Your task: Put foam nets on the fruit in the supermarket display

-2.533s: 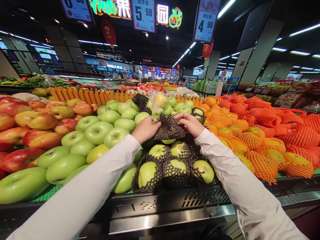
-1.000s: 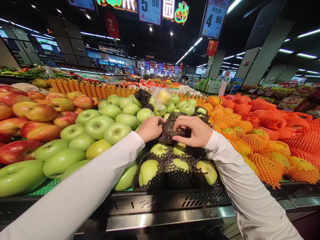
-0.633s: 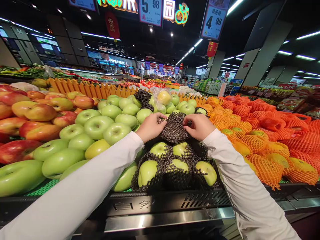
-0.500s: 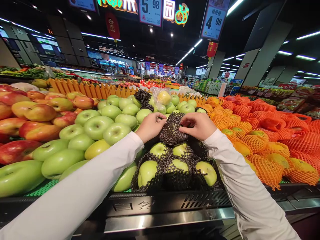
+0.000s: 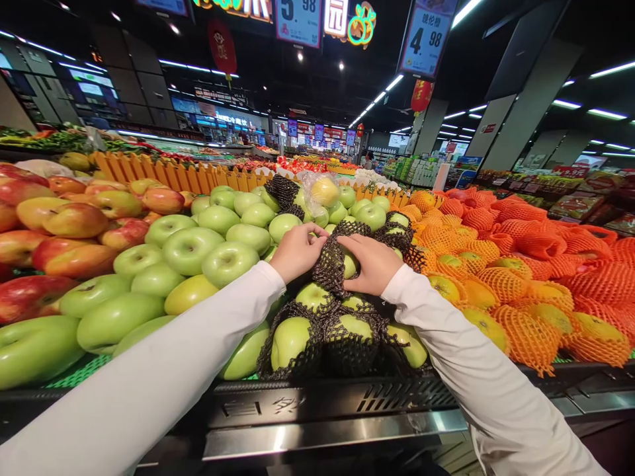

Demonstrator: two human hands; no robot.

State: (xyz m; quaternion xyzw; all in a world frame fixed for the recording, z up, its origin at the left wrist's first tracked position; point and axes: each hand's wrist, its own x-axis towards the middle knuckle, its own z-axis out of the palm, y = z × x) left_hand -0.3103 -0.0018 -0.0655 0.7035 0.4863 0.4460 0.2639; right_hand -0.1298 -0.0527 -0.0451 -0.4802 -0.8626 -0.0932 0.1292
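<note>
Between my hands is a green apple (image 5: 350,266) partly covered by a black foam net (image 5: 328,266). My left hand (image 5: 299,252) pinches the net's left edge with thumb and fingertips. On the other side, my right hand (image 5: 372,263) grips the apple, fingers over its top and thumb low at the front. Right below, several netted green apples (image 5: 292,340) stand in rows, their upper parts showing through the nets. Bare green apples (image 5: 191,250) are heaped to the left of my left hand.
Red-yellow apples (image 5: 77,220) lie at far left. Oranges in orange nets (image 5: 528,330) and fruit in red nets (image 5: 536,241) fill the right. A bagged yellow fruit (image 5: 325,190) sits behind my hands. A black crate edge (image 5: 332,400) and metal rail (image 5: 317,433) run along the front.
My right hand has shifted left and closed in on the apple. Green skin now shows between my hands where the net covered it before. My left hand has barely moved.
</note>
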